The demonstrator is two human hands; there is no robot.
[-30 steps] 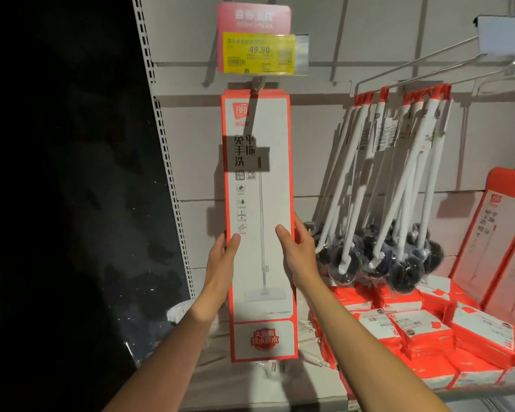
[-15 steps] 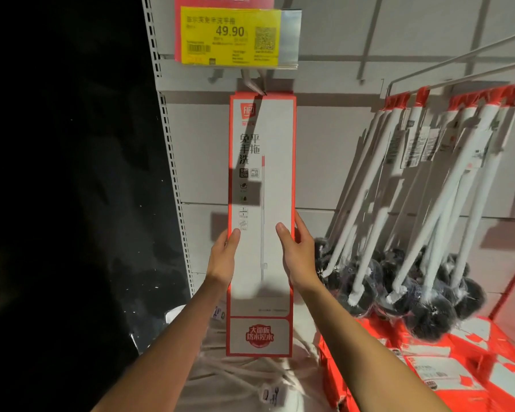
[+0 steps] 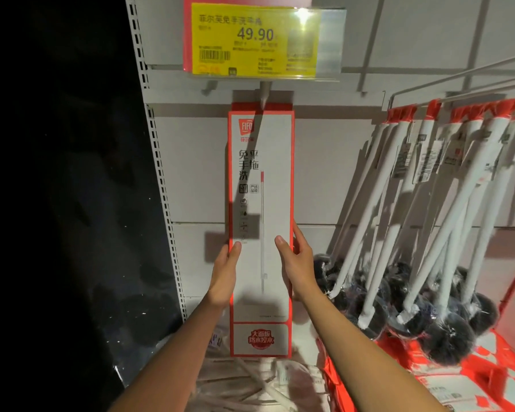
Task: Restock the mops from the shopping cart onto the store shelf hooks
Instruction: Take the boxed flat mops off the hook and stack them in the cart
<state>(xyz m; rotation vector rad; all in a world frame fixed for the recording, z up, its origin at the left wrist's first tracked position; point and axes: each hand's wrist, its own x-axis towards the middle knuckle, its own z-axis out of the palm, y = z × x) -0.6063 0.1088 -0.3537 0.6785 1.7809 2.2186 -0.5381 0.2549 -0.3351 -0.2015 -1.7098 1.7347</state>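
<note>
A tall white mop box [image 3: 260, 179] with a red border stands upright against the shelf back panel. Its top edge sits at the tip of a metal hook [image 3: 264, 96] under a yellow price tag [image 3: 252, 40]. My left hand [image 3: 225, 275] grips the box's left edge, thumb on the front face. My right hand [image 3: 296, 263] grips the right edge, thumb on the front and fingers round the side. Whether the box hangs on the hook cannot be told. The shopping cart is out of view.
Several white-handled brushes with dark heads [image 3: 428, 239] hang from hooks at the right. Red and white boxes [image 3: 446, 385] lie stacked below them. White bagged goods [image 3: 268, 385] lie under the mop box. A perforated shelf upright [image 3: 155, 162] borders a dark area at the left.
The view has moved closer and tilted up, so the price tag and hook now loom larger. Both hands keep the same grip on the box, its top still at the hook.
</note>
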